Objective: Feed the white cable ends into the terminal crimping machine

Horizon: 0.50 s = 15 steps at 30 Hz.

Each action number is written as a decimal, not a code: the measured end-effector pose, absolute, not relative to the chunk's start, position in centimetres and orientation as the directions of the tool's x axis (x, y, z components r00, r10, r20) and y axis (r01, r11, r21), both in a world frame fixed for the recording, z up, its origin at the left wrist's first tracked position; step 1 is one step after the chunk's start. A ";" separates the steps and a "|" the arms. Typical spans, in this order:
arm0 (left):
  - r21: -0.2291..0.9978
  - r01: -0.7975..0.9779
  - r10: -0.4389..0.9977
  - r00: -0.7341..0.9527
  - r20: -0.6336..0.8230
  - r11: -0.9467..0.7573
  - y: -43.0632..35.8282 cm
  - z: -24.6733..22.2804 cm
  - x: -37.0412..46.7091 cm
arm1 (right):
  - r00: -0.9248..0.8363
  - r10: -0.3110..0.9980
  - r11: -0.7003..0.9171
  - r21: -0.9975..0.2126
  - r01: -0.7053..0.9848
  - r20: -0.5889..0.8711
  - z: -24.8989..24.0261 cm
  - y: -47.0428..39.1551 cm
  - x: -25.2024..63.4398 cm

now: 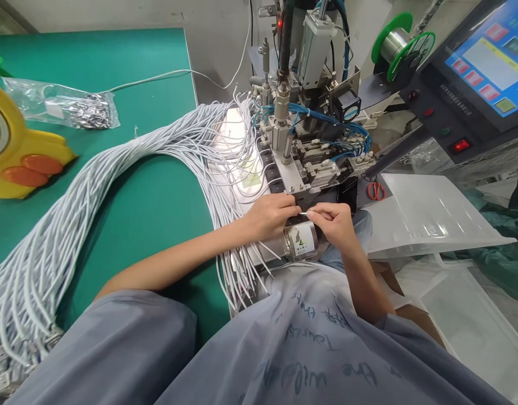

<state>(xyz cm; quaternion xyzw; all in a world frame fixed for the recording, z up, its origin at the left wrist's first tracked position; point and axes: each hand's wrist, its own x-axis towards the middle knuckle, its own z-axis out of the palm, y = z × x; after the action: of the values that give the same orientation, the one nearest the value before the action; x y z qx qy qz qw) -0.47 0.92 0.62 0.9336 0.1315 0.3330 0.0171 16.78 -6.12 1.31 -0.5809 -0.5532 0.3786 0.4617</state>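
Between my two hands runs a short length of white cable (pixel 303 214), pinched from both sides. My left hand (pixel 272 216) has its fingers closed on it, with the wrist lying over the loose cable ends. From the right, my right hand (pixel 334 223) grips the cable's tip between thumb and fingers; the tip itself is too small to make out. Just beyond my hands stands a soldering machine (pixel 284 140) with metal cylinders and blue air tubes. Below my fingers sits a motor-like cylinder (pixel 302 239) with a white label. A large bundle of white cables (pixel 136 152) fans out beside my left arm.
On the green table (pixel 157 197) lie a plastic bag of small metal parts (pixel 88 109) and a yellow toy-shaped clock (pixel 31 152). Right of the machine are a solder wire spool (pixel 398 46), a touch screen (pixel 493 62), red-handled scissors (pixel 375 191) and a white plastic sheet (pixel 436 214).
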 end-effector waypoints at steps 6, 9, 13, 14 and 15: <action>0.555 0.181 0.485 0.739 0.467 -0.812 -0.4 -0.7 0.1 | 0.327 0.943 0.015 -0.990 0.139 0.060 -0.7 -6.4 15.1; 0.478 0.266 0.462 0.812 0.356 -0.837 -0.4 -0.8 0.0 | 0.339 0.940 -0.037 -0.984 0.175 0.025 -1.8 -6.3 15.5; 0.219 0.465 0.494 0.863 0.105 -0.858 -0.1 -0.9 -0.1 | 0.274 0.961 -0.082 -0.978 0.190 -0.028 -3.3 -5.4 17.2; 0.165 0.491 0.505 0.862 0.052 -0.855 0.0 -1.0 0.0 | 0.265 0.963 -0.094 -0.980 0.175 -0.045 -3.6 -5.1 17.5; 0.126 0.502 0.508 0.862 0.009 -0.855 0.1 -1.1 0.0 | 0.260 0.963 -0.110 -0.981 0.161 -0.065 -3.9 -4.9 17.8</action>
<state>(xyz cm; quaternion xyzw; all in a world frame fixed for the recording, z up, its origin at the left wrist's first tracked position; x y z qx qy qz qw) -0.01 0.05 -1.07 0.9629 0.2622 0.0210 0.0599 17.76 -4.87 -3.94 -0.6231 -0.4510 0.4081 0.4917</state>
